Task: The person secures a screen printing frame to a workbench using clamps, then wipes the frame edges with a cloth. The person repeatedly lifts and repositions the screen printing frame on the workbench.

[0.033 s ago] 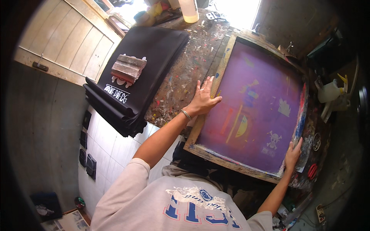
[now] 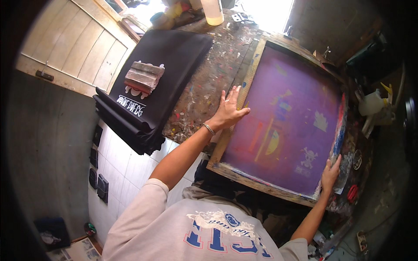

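A wooden-framed printing screen [image 2: 254,182] with purple mesh lies on the worktable at the right. Skull-like, yellow, blue and red marks show on its mesh [image 2: 300,87]. My left hand [image 2: 227,114], with a bracelet at the wrist, rests on the left rail, its fingers spread. On the opposite side my right hand [image 2: 331,176] grips the lower part of the right rail; some of its fingers are hidden by the rail. Left of the screen is a stack of black fabric [image 2: 185,50] with a white skull print. A worn, grooved block [image 2: 143,79] sits on that print.
The paint-spattered table [image 2: 209,82] shows between fabric and screen. A pale container [image 2: 213,13] stands at the back. Beyond the screen's right side are a spray bottle [image 2: 373,103] and red-handled scissors [image 2: 353,192]. A wooden shutter [image 2: 78,39] is at the left.
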`<state>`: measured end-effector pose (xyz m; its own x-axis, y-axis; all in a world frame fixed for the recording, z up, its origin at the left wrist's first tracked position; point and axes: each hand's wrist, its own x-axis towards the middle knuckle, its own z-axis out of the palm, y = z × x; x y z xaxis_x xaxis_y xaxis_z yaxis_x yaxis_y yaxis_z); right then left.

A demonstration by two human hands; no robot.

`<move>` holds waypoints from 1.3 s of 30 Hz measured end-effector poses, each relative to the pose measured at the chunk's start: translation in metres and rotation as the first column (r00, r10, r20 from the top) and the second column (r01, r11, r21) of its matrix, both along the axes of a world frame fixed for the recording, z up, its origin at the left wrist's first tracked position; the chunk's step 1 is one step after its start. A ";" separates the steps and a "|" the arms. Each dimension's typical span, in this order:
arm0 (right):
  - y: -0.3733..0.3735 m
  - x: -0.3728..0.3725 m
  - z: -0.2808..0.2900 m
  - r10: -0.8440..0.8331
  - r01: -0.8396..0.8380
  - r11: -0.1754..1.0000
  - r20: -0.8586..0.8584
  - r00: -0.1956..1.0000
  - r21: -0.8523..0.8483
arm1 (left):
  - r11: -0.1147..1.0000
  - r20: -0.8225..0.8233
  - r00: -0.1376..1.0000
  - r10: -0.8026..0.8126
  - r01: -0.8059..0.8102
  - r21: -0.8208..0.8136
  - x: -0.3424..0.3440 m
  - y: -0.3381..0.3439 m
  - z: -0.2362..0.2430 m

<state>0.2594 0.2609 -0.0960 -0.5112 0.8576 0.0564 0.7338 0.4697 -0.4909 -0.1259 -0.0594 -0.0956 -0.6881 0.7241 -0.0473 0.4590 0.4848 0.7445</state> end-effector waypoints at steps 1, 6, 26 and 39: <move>0.006 0.006 -0.012 0.010 -0.009 1.000 -0.049 0.999 0.009 | 1.000 0.017 1.000 0.018 -0.018 -0.003 -0.001 0.004 0.007; 0.005 0.003 -0.008 0.019 -0.020 0.993 0.010 1.000 0.117 | 0.995 -0.076 0.995 0.064 -0.058 0.085 0.004 0.005 0.001; -0.020 -0.026 0.027 -0.007 -0.020 0.993 0.233 0.973 0.116 | 0.999 -0.053 0.998 0.016 -0.013 0.050 -0.004 0.006 0.004; -0.016 -0.024 0.023 0.008 -0.027 0.993 0.168 0.986 0.114 | 0.772 -0.443 0.637 -0.630 0.454 -0.445 0.111 0.016 0.039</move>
<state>0.2356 0.2451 -0.0733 -0.5368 0.8411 0.0667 0.7921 0.5296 -0.3036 -0.0150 -0.0434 -0.0566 -0.1394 0.9887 -0.0545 0.9762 0.1464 0.1603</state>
